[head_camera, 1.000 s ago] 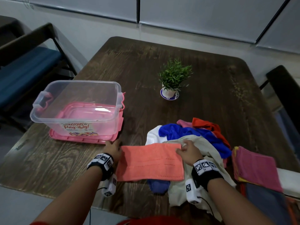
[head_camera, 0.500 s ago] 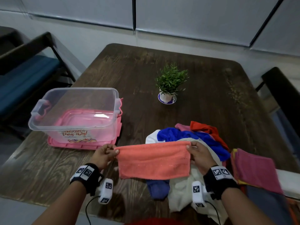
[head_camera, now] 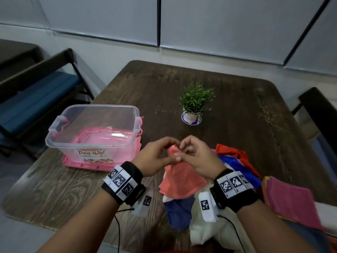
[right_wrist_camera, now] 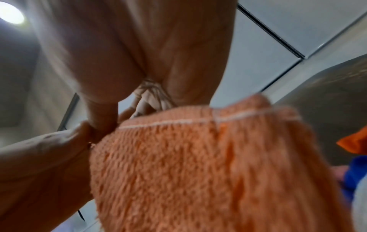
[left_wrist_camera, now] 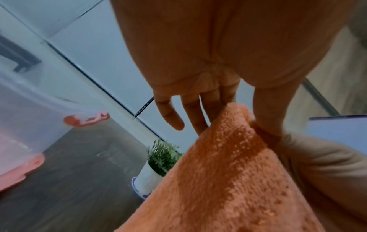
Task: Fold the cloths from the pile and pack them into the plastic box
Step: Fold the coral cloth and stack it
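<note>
A coral-orange cloth (head_camera: 182, 181) hangs doubled over above the table's front edge. My left hand (head_camera: 172, 154) and right hand (head_camera: 186, 151) meet at its top, and both pinch its upper corners together. The left wrist view shows thumb and fingers pinching the cloth (left_wrist_camera: 228, 172) at its top edge. In the right wrist view the cloth (right_wrist_camera: 198, 164) fills the frame below my thumb. The clear plastic box (head_camera: 102, 106) stands empty on its pink lid (head_camera: 80, 164) to the left. The pile of cloths (head_camera: 235, 161), blue, red and cream, lies under and to the right of my hands.
A small potted plant (head_camera: 194, 105) stands mid-table behind my hands. A stack of folded cloths (head_camera: 291, 199) with a magenta one on top sits at the right edge. Chairs stand at the left (head_camera: 36, 99) and at the right (head_camera: 321, 110) of the dark wooden table (head_camera: 237, 115).
The cloth lay flat, was lifted stretched wide between my hands, and now my hands have come together so that it hangs folded in half.
</note>
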`<state>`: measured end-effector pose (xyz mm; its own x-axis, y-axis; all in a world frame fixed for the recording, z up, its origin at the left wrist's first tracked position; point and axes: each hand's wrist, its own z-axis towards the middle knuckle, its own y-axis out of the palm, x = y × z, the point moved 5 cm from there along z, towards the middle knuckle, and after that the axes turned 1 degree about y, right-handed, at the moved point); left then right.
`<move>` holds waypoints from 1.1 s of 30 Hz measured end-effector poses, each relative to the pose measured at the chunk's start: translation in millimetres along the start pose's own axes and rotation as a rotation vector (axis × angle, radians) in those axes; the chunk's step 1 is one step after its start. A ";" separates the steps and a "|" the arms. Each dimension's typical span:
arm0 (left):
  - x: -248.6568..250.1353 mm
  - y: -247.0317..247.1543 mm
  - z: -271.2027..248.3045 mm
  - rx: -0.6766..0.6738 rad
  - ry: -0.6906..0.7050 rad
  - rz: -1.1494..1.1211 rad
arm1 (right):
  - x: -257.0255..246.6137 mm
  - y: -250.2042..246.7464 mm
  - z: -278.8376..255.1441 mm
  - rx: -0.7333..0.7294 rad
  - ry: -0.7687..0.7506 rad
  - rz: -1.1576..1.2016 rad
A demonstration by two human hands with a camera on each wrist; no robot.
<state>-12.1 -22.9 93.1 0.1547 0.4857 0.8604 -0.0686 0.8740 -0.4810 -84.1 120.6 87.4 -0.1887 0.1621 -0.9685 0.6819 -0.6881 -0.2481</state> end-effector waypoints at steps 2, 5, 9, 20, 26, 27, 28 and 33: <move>10.2 -9.9 -0.5 0.018 -0.001 -0.035 | -6.5 -0.6 1.3 -0.023 -0.004 -0.014; 10.2 -24.8 -7.5 0.084 0.000 -0.031 | -4.4 -0.7 -3.0 -0.148 0.043 -0.146; -4.5 -58.6 -30.1 0.300 -0.076 -0.110 | 1.6 -5.6 -7.1 -0.143 0.053 -0.247; -41.5 -90.3 -71.2 0.543 -0.201 -0.133 | 5.9 16.4 16.8 0.053 0.101 0.011; -33.8 -106.3 -71.9 0.623 -0.127 -0.252 | -32.7 26.5 29.9 0.106 -0.006 0.182; -30.4 -107.3 -73.7 0.623 -0.108 -0.260 | -36.6 28.1 29.3 0.083 -0.018 0.215; -26.4 -107.0 -76.4 0.614 -0.089 -0.267 | -38.5 29.9 28.0 0.056 -0.025 0.241; -44.3 -79.0 -109.6 0.484 -0.174 -0.417 | -5.2 45.6 1.1 -0.133 0.131 0.249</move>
<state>94.5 -115.2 74.6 0.1052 0.0648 0.9923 -0.4790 0.8778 -0.0065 -52.8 87.6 81.2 0.0821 0.0960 -0.9920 0.7839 -0.6209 0.0048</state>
